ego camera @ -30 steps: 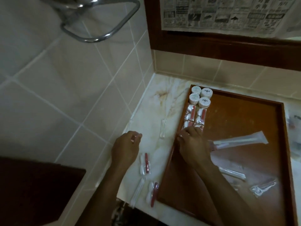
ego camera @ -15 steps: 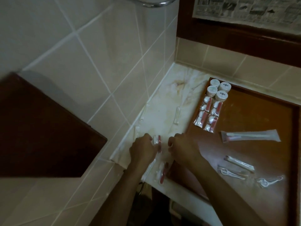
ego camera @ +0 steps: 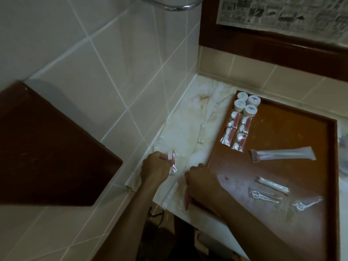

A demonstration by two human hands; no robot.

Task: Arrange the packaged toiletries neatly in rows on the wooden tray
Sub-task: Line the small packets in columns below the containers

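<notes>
A: What has the left hand (ego camera: 154, 169) got?

B: A small crinkly clear-plastic packet with a red-and-white item inside (ego camera: 172, 164), pinched at its upper end between curled fingers. It hangs over the pale marble counter (ego camera: 188, 136), long axis running roughly toward the person.

A: And the right hand (ego camera: 201, 183)?

B: It lies at the near-left rim of the glossy brown wooden tray (ego camera: 282, 140), fingers curled down over a second red-and-white packet (ego camera: 185, 198); I think it grips that, but the view is dim, so I cannot tell.

A: Where should the packets go?

B: Up and right of both hands: four matching sachets (ego camera: 234, 131) lie in two columns, lengthwise below four white round-lidded jars (ego camera: 246, 105). The right hand is nearer that row.
</notes>
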